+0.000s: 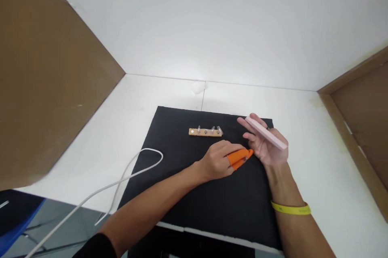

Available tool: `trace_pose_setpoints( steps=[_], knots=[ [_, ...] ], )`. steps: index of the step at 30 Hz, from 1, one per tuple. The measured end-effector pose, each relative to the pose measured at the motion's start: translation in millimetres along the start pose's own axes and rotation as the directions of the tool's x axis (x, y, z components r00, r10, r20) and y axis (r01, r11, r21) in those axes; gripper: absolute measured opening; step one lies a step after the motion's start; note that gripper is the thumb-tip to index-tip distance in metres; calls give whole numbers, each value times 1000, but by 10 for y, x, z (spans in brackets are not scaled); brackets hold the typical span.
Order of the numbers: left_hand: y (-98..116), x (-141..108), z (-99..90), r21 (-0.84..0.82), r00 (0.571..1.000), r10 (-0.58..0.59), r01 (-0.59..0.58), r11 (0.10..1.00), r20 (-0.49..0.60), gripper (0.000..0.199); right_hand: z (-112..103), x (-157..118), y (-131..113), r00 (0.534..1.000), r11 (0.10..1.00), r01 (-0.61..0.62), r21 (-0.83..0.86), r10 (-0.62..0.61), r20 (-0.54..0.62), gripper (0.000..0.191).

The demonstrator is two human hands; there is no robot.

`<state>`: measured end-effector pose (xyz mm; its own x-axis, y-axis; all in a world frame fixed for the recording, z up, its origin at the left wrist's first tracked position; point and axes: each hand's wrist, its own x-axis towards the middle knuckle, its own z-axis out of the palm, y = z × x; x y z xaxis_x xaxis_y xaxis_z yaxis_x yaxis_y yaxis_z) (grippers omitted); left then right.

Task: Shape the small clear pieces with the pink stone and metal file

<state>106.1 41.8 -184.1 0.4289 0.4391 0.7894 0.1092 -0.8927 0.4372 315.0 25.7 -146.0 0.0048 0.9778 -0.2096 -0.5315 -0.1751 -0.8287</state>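
Over the black mat, my left hand (217,161) has its fingers drawn together, with bright orange covering (238,157) around some of them. Its fingertips come close to the base of my right hand; whatever they pinch, if anything, is too small to make out. My right hand (268,149) is turned palm up and holds a pale pink flat bar (266,133) slanting across it. Beyond my left hand lies a small wooden strip (201,132) with several clear upright pegs and a white dot at its left end.
The black mat (194,197) covers the middle of the white table (315,140). A white cable (106,187) loops over the mat's left edge. A crumpled clear piece (198,87) lies near the back wall. Brown panels (60,76) stand at both sides.
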Motion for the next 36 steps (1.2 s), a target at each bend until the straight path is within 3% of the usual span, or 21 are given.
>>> trace_pose_setpoints(
  steps=[5,11,19,30,36],
  knots=[
    [20,-17,-24,25,997,64,-65,998,33,9,-2,-15,41,1000,999,25,-29,-26,-6,61],
    [38,-7,-44,21,1000,9,-9,1000,6,15,0,-29,79,998,995,57,-84,-59,-23,75],
    [20,-6,-50,4,993,-116,116,993,18,17,-151,90,228,988,985,114,-129,-126,-88,35],
    [35,-34,-69,-73,963,-252,259,963,89,18,-231,33,211,991,974,91,-208,-109,-78,34],
    [28,4,-68,-168,947,-316,322,932,63,17,-265,-9,174,995,956,50,-288,-72,-66,33]
  ],
)
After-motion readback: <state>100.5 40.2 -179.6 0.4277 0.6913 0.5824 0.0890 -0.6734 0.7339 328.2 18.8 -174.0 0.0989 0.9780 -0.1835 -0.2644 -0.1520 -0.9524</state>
